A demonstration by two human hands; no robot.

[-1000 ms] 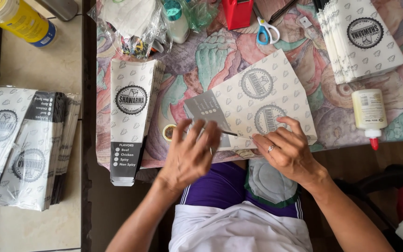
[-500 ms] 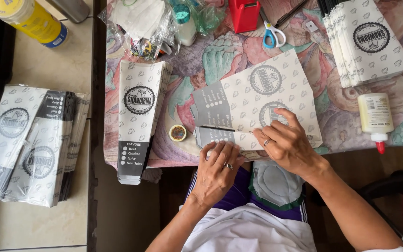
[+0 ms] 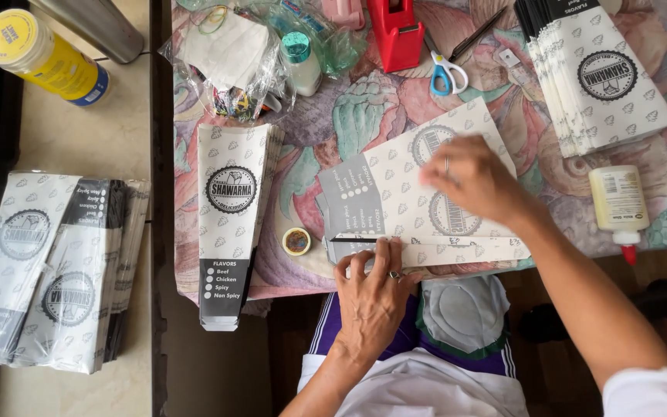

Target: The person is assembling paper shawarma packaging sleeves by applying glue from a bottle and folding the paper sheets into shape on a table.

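Observation:
A flat printed paper sleeve (image 3: pixel 395 185), white with a grey panel and round emblems, lies at the table's near edge with its lower flap (image 3: pixel 457 251) folded up. My left hand (image 3: pixel 372 289) presses its fingertips on the left end of that flap. My right hand (image 3: pixel 476 181) lies palm down on the sleeve's upper part, fingers spread, a ring on one finger. Neither hand grips anything.
A stack of finished sleeves (image 3: pixel 229 220) lies left of the work, another pile (image 3: pixel 55 266) on the side counter, and unfolded blanks (image 3: pixel 600 73) at the back right. A glue bottle (image 3: pixel 619 205), small tape roll (image 3: pixel 296 241), scissors (image 3: pixel 448 73), red tape dispenser (image 3: pixel 395 35) and yellow canister (image 3: pixel 40 58) are around.
My right hand has moved from the flap's right end up onto the sleeve's top. My left hand slid along the lower edge and now presses the folded flap.

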